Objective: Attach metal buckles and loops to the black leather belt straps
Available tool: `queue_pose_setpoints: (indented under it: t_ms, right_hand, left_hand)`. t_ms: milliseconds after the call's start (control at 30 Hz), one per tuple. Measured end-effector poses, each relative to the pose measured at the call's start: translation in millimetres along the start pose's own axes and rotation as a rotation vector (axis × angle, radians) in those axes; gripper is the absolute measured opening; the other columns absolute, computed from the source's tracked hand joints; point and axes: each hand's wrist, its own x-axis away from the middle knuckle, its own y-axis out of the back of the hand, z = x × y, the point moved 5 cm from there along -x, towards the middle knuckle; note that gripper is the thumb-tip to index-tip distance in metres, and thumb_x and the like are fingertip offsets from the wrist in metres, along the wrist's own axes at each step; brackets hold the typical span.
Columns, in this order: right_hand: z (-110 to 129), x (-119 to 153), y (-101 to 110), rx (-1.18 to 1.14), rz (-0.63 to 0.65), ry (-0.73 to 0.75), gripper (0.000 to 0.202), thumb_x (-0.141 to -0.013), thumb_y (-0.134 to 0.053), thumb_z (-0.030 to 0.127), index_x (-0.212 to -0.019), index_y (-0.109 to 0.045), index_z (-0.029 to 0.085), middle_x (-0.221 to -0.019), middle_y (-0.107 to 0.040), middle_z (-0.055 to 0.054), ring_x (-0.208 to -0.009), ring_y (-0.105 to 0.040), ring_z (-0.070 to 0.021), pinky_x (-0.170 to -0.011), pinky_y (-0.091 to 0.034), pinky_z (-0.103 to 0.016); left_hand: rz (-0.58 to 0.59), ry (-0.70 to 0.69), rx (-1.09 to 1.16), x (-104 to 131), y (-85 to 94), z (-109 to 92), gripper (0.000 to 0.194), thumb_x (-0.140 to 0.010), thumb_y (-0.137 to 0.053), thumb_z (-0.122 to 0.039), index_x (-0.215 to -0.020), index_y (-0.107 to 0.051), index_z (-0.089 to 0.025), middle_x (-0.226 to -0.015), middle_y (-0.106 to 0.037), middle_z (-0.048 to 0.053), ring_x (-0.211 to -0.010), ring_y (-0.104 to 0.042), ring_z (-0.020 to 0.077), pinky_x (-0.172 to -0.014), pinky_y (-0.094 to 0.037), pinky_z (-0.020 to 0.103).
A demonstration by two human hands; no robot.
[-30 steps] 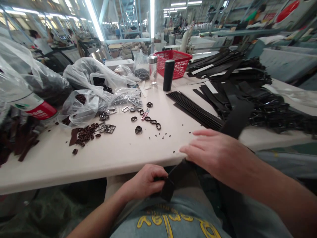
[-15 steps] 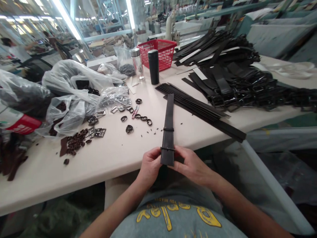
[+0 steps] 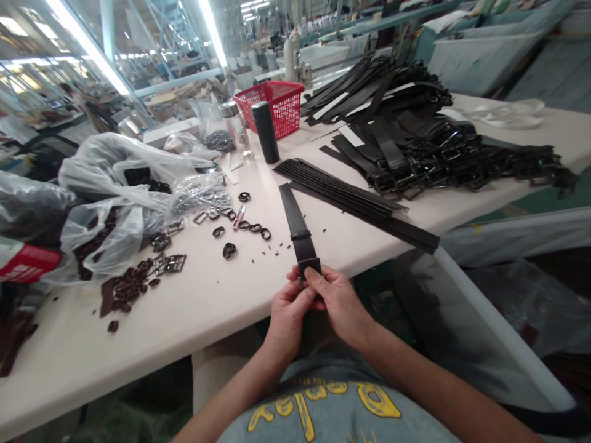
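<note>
Black strap (image 3: 297, 218) with loop (image 3: 301, 235), seemingly leather.

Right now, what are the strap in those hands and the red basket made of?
The dark strap looks like leather or imitation leather: smooth, with a soft sheen. The red basket seems plastic: smooth-looking and evenly coloured, with a regular lattice of holes.
</note>
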Motion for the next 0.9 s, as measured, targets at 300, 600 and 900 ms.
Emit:
queue_pose_setpoints:
  t_ms: [300, 600, 900]
  right_hand:
    - [2, -8, 8, 0.085, -0.091, 0.033, 0.035, -0.076, -0.077, 0.050, -0.089, -0.074, 0.018, -0.082, -0.076, -0.006, -0.071, -0.069, -0.0183, -0.062, -0.055, -0.026]
    - [4, -33, 24, 0.190, -0.140, 0.108, 0.039, -0.070, -0.081, 0.054, -0.088, -0.073, 0.019, -0.079, -0.074, -0.004, -0.068, -0.071, -0.0176, -0.065, -0.061, -0.026]
    - [6, -39, 25, 0.173, -0.164, 0.108, 0.034, -0.073, -0.077, 0.048, -0.086, -0.072, 0.017, -0.070, -0.070, -0.003, -0.054, -0.064, -0.0141, -0.047, -0.054, -0.023]
  left_hand:
    - [0.087, 0.028, 0.075, 2, -9.6, -11, 0.033, -0.068, -0.083, -0.038, -0.088, -0.072, -0.015, -0.081, -0.069, 0.002, -0.072, -0.063, 0.0132, -0.077, -0.051, 0.028]
    - [0.086, -0.066, -0.278, 27, 62.0, -56, 0.031, -0.079, -0.074, -0.038, -0.103, -0.073, -0.017, -0.091, -0.074, 0.006, -0.078, -0.066, 0.0150, -0.079, -0.051, 0.028]
    - [-0.397, -0.356, -0.543, 22, 173.7, -143, 0.031, -0.073, -0.075, -0.044, -0.085, -0.073, -0.015, -0.073, -0.073, 0.005, -0.066, -0.066, 0.0163, -0.068, -0.056, 0.030]
